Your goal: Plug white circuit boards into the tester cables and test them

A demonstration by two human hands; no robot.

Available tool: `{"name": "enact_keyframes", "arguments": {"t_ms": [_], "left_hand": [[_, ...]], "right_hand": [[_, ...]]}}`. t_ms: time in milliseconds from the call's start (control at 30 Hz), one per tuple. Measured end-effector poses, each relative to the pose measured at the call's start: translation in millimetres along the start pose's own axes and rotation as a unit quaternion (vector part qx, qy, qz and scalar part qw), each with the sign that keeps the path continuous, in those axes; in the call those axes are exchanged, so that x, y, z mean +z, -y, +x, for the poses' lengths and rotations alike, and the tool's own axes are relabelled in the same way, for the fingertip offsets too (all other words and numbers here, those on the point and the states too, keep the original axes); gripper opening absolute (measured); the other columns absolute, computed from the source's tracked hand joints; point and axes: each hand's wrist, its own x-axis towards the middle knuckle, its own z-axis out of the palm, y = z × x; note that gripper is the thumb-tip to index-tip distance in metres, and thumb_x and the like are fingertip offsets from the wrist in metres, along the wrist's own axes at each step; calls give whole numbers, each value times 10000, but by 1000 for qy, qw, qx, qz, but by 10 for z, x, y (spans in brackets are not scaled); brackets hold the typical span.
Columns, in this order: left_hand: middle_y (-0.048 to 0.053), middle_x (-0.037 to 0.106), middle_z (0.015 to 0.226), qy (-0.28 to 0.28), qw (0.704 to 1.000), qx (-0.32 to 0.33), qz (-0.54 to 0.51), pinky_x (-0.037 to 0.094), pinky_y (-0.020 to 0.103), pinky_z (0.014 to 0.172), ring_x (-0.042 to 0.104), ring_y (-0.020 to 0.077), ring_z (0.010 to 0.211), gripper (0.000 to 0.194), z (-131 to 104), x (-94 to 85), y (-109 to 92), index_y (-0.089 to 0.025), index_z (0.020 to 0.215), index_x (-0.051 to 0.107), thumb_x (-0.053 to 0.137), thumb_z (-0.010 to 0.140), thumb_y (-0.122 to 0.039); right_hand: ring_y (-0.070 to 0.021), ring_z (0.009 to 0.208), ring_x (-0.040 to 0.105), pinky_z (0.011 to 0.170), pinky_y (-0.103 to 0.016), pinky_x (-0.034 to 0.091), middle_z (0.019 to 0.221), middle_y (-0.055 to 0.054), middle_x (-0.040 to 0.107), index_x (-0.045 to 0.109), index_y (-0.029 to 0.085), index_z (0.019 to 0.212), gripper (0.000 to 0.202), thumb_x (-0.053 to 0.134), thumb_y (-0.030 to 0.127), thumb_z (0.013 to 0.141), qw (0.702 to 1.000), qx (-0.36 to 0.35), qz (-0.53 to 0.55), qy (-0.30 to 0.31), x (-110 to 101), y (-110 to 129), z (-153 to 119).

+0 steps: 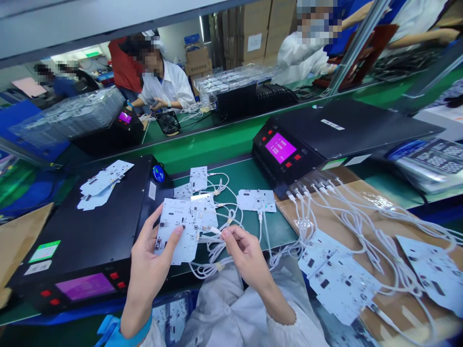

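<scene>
My left hand (154,258) grips a white circuit board (179,243) by its left side, thumb across the face. A white USB cable plug (214,230) is pinched in my right hand (249,255), its tip at the board's right edge; whether it is seated in the socket I cannot tell. Behind the held board lie other white boards, one (198,178) farther back with a cable on it. To the right, another circuit board (256,200) rests on the green table with a cable at its lower edge. Looped white cables (213,267) lie under my hands.
A black box with a purple screen (87,286) stands at left, loose boards (104,183) on top. At right, a second black tester box (280,147) feeds several white cables across cardboard (325,217). More boards (340,279) lie there. Across the bench, a person (168,84) sits working.
</scene>
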Motion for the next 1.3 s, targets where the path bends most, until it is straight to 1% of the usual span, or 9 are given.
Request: {"name": "enact_keyframes", "arguments": {"t_ms": [167,333,400,533,700,900,1100,1200,1300], "left_hand": [[112,783,1212,10,1000,2,1,706,437,830,771,341,1091,825,14,-24,48,-292,1528,557,848,801,-553],[84,736,1344,45,999,5,28,639,473,1022,712,342,1237,777,45,-108,112,-335,1525,567,833,826,-545],[72,714,1390,58,998,10,38,609,464,1073,686,335,1285,760,56,-129,126,-347,1520,573,832,831,-537],[65,704,1412,76,997,4,21,641,407,1014,680,323,1300,766,60,-130,122,-355,1519,573,842,822,-525],[91,726,1372,87,996,-4,14,654,387,981,702,324,1264,791,63,-135,119,-309,1519,577,854,809,-519],[78,706,1408,99,995,-4,16,654,372,978,694,314,1280,783,74,-156,138,-332,1526,564,848,819,-513],[81,721,1377,77,997,2,8,661,404,975,707,323,1253,780,43,-144,92,-342,1519,568,850,814,-516],[75,742,1331,74,997,-8,1,674,425,947,720,328,1229,771,24,-149,82,-359,1509,570,853,810,-518],[78,748,1316,49,999,-21,5,671,446,959,685,341,1285,752,16,-152,106,-349,1486,587,853,806,-529]], "right_hand": [[-121,636,414,574,-257,338,692,31,491,656,205,846,440,581,617,983,1000,9,-19,20,-12,20,-1],[-107,628,370,581,-255,326,716,30,503,637,191,817,463,567,614,991,996,17,-46,70,-58,61,-8],[-104,621,349,571,-257,309,717,31,498,635,189,816,470,561,620,990,996,20,-50,75,-70,70,-9],[-109,635,360,583,-260,311,726,27,503,648,189,840,460,558,614,988,996,19,-53,63,-68,66,-3],[-130,708,443,632,-267,346,790,0,569,653,188,854,439,563,596,987,996,14,-55,65,-41,29,11],[-132,708,442,659,-270,367,754,17,533,626,198,828,430,571,594,988,997,2,-41,63,-11,26,14],[-125,683,437,631,-266,364,742,27,513,616,208,865,452,539,631,1005,997,-6,-23,69,-10,1,31],[-127,688,476,667,-270,405,741,30,526,643,214,934,448,507,631,1024,996,-10,-39,81,-52,-34,48],[-145,732,573,730,-288,478,766,16,590,674,217,1038,476,521,666,1001,999,-4,-20,34,-113,-77,81]]}}
